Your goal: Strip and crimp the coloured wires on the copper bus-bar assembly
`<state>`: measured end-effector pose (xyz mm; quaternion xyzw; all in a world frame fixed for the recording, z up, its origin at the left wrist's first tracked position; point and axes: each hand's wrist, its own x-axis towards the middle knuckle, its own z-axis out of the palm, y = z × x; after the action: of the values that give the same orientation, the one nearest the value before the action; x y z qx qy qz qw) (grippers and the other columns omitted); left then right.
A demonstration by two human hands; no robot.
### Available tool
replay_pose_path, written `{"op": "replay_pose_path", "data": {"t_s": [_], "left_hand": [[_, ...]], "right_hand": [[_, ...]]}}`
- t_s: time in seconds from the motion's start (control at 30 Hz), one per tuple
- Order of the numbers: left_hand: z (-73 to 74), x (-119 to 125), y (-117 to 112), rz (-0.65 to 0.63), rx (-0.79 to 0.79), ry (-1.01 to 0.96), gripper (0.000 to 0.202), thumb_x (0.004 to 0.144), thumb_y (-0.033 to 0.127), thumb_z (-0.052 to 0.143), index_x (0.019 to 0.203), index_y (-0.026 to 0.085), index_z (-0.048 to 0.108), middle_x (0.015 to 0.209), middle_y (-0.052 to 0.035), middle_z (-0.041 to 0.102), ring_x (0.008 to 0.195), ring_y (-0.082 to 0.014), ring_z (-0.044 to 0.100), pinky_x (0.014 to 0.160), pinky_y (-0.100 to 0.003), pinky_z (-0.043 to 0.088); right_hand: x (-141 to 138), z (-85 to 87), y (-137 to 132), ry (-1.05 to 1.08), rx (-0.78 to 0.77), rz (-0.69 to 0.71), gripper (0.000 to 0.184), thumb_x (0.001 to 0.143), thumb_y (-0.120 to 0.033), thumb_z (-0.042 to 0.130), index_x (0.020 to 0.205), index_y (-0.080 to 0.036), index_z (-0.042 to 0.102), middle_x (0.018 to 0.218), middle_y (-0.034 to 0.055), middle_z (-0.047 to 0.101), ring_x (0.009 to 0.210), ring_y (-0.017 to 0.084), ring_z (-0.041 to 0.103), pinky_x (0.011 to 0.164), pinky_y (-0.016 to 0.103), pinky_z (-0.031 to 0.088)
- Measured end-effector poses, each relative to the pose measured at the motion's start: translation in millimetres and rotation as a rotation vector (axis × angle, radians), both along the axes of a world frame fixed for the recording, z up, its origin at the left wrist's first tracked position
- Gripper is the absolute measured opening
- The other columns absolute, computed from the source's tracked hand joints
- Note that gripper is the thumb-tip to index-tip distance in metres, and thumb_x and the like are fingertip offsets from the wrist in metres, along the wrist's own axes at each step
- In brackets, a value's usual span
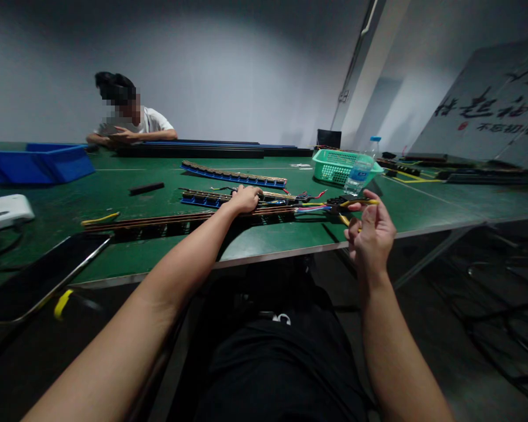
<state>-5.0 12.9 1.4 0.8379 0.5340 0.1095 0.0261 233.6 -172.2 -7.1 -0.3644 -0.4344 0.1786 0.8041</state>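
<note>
My right hand is closed around the yellow handles of a pair of pliers, which are spread apart. The dark plier jaws point left, at the ends of pink, blue and yellow wires by the table's front edge. These wires come out of a long, dark strip with copper-coloured rails. My left hand is bent over this strip and a shorter blue strip with brass-coloured rails, fingers curled down to grip; the fingertips are partly hidden. Red and black wire ends stick out at the shorter strip's right end.
Another blue railed strip lies further back. A green basket and a water bottle stand at right. A blue bin, a phone-like black slab and a white device are left. Across the table sits a person.
</note>
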Motion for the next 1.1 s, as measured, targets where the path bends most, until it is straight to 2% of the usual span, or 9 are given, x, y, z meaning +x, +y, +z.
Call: {"op": "replay_pose_path", "data": {"t_s": [0.2,0.33,0.47,0.53,0.63,0.73,0.87,0.97,1.1], "left_hand": [[-0.4,0,0,0.002,0.001,-0.004,0.047,0.099,0.025,0.034,0.14,0.035,0.055,0.151,-0.0024,0.05,0.134,-0.034,0.042,0.106,-0.056,0.041],[-1.1,0,1,-0.005,0.006,0.004,0.047,0.099,0.025,0.034,0.14,0.034,0.055,0.151,-0.0028,0.05,0.133,-0.0342,0.042,0.107,-0.056,0.041],[-2.3,0,4,-0.01,0.01,0.006,0.047,0.099,0.026,0.034,0.14,0.032,0.055,0.151,-0.0039,0.05,0.134,-0.0349,0.042,0.107,-0.057,0.041],[-2.6,0,4,-0.01,0.011,0.002,0.047,0.098,0.026,0.034,0.14,0.031,0.055,0.151,-0.0046,0.05,0.134,-0.0349,0.042,0.107,-0.057,0.041],[-2.4,1,4,-0.008,0.011,-0.005,0.046,0.098,0.026,0.035,0.139,0.032,0.056,0.15,-0.0033,0.051,0.134,-0.0342,0.043,0.107,-0.056,0.041],[-1.5,1,3,-0.004,0.006,-0.006,0.046,0.098,0.026,0.035,0.139,0.032,0.056,0.151,-0.0031,0.05,0.134,-0.034,0.042,0.108,-0.056,0.04],[-0.7,0,1,-0.004,-0.001,0.003,0.047,0.099,0.026,0.034,0.141,0.032,0.055,0.152,-0.0036,0.048,0.135,-0.0346,0.041,0.108,-0.057,0.039],[-1.1,0,2,-0.004,0.003,0.001,0.047,0.099,0.026,0.034,0.14,0.033,0.055,0.151,-0.0026,0.049,0.134,-0.0337,0.042,0.108,-0.056,0.04],[-2.2,1,5,0.001,0.007,-0.001,0.047,0.098,0.025,0.034,0.139,0.034,0.056,0.149,-0.0016,0.051,0.133,-0.0328,0.043,0.107,-0.055,0.04]], "right_hand": [[4,-20.9,25,-0.021,-0.026,0.016,0.052,0.078,-0.057,0.074,0.116,-0.022,0.066,0.08,-0.0028,0.065,0.035,-0.001,0.032,0.032,0.017,0.025],[4,-37.0,37,-0.163,-0.034,-0.025,0.04,0.08,-0.049,0.073,0.107,-0.018,0.07,0.06,-0.0057,0.055,0.041,0.004,0.037,0.039,0.019,0.027],[-1,-47.4,36,-0.457,-0.099,-0.092,0.028,0.083,-0.04,0.07,0.099,-0.017,0.075,0.05,-0.0081,0.039,0.043,0.006,0.03,0.044,0.021,0.025],[0,-49.8,36,-0.675,-0.15,-0.13,0.026,0.085,-0.036,0.065,0.1,-0.019,0.077,0.05,-0.0067,0.041,0.043,0.007,0.029,0.046,0.022,0.026],[5,-50.2,35,-0.998,-0.171,-0.175,0.028,0.085,-0.03,0.058,0.103,-0.023,0.079,0.055,-0.0022,0.054,0.045,0.009,0.037,0.05,0.024,0.031],[9,-48.0,33,-1.137,-0.188,-0.16,0.031,0.087,-0.028,0.055,0.109,-0.024,0.076,0.053,-0.003,0.052,0.044,0.009,0.038,0.05,0.024,0.03],[6,-42.5,28,-0.992,-0.227,-0.037,0.026,0.09,-0.035,0.059,0.112,-0.022,0.064,0.054,-0.0082,0.04,0.046,0.009,0.038,0.051,0.023,0.032],[0,-37.6,27,-0.767,-0.226,0.064,0.028,0.089,-0.042,0.064,0.109,-0.024,0.055,0.067,-0.0064,0.05,0.056,0.01,0.048,0.056,0.021,0.04],[-8,-33.9,32,-0.401,-0.231,0.021,0.035,0.088,-0.055,0.062,0.1,-0.024,0.053,0.071,-0.0049,0.059,0.05,0.008,0.052,0.049,0.02,0.044]]}}
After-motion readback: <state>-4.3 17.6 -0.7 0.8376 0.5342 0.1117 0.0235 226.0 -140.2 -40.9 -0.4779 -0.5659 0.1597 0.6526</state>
